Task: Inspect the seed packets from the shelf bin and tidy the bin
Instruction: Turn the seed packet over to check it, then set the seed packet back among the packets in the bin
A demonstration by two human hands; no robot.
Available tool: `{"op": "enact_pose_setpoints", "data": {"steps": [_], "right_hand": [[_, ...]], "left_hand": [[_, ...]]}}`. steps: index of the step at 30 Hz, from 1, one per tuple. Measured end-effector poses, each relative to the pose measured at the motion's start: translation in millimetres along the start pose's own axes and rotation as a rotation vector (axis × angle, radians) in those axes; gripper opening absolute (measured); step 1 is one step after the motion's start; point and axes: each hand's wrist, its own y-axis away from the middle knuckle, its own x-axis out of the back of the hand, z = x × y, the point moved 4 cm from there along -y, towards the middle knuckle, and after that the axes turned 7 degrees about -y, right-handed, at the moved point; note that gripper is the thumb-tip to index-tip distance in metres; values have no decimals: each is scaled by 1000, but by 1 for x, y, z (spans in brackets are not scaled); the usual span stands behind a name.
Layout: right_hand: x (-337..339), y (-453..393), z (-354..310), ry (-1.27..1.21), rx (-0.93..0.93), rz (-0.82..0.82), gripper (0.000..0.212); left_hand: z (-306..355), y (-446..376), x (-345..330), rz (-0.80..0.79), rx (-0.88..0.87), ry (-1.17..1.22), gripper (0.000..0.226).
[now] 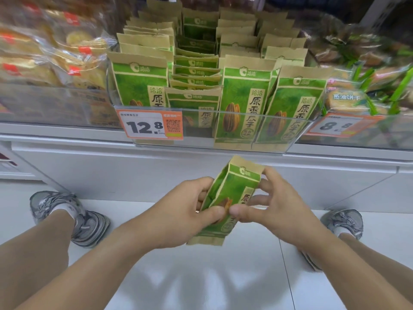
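Observation:
A green and kraft-paper seed packet (232,186) is held in front of me, below the shelf, tilted with its top edge to the upper right. My left hand (185,209) grips its left side, thumb on the front. My right hand (266,204) pinches its right side, thumb meeting the left thumb at the packet's middle. Above, the clear plastic shelf bin (223,130) holds several rows of the same packets (245,97); the second row from the left sits lower and leans back.
An orange price tag reading 12.8 (149,125) hangs on the bin's front left. Bagged pastries (51,52) fill the bin to the left, biscuit packs (357,90) the one to the right. White shelf base and white floor lie below, with my shoes (71,215) on it.

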Motion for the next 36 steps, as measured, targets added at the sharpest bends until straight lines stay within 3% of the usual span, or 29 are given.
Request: {"op": "enact_pose_setpoints", "data": {"steps": [4,9,14,17,21,28,36], "right_hand": [[6,7,-30,-232,175,35,56],[7,16,-65,-309,376,107,37],[10,28,-110,-172,761,498,29],[23,23,-122,-47,1063,692,35],[30,-8,-154,283,1426,612,32],[24,-84,-195,596,1232,457,20],[4,-133,-224,806,967,358,13]], "left_hand": [[22,5,20,228,-151,31,21],[58,12,43,646,-530,-371,30],[82,10,65,896,-732,-480,41],[76,-3,87,1018,-681,-646,43],[57,-24,101,1039,-401,-884,57],[50,-24,106,1058,-377,-929,29],[48,-25,111,1069,-347,-915,39]]}}
